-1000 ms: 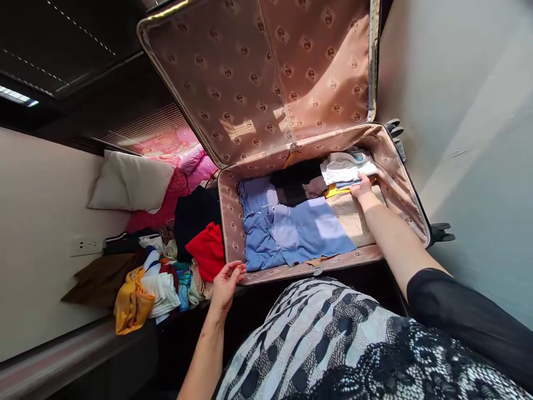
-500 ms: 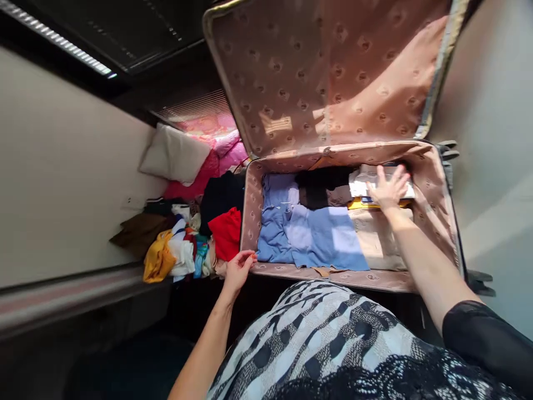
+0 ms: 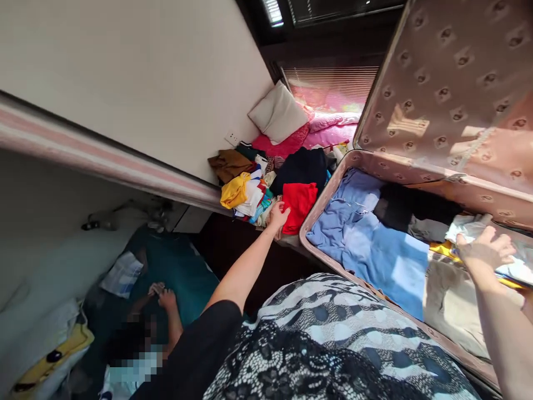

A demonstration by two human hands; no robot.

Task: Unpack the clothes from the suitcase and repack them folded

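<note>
My left hand [image 3: 280, 215] reaches to the edge of a folded red garment [image 3: 300, 205] on the pile of clothes, its fingers slightly bent and apart at the cloth. Inside the open suitcase [image 3: 322, 214], my right hand [image 3: 487, 250] lies with spread fingers over white folded clothing [image 3: 468, 226]. A yellow cloth [image 3: 443, 251] shows beneath that white stack. Folded blue garments [image 3: 391, 261] fill the suitcase's left part, with black clothing [image 3: 416, 203] behind and beige clothing [image 3: 452, 300] in front of my right hand.
The heap beside the suitcase holds a dark navy garment [image 3: 300, 169], a yellow garment [image 3: 235, 190] and a brown one [image 3: 230, 165]. Behind it rests a pale pillow [image 3: 278, 114] by the wall. Another person [image 3: 129, 344] is at lower left, on a dark green surface [image 3: 183, 266].
The view has swung left. My left hand has moved from the suitcase's front corner to the red garment. My right hand stays over the white clothing in the suitcase.
</note>
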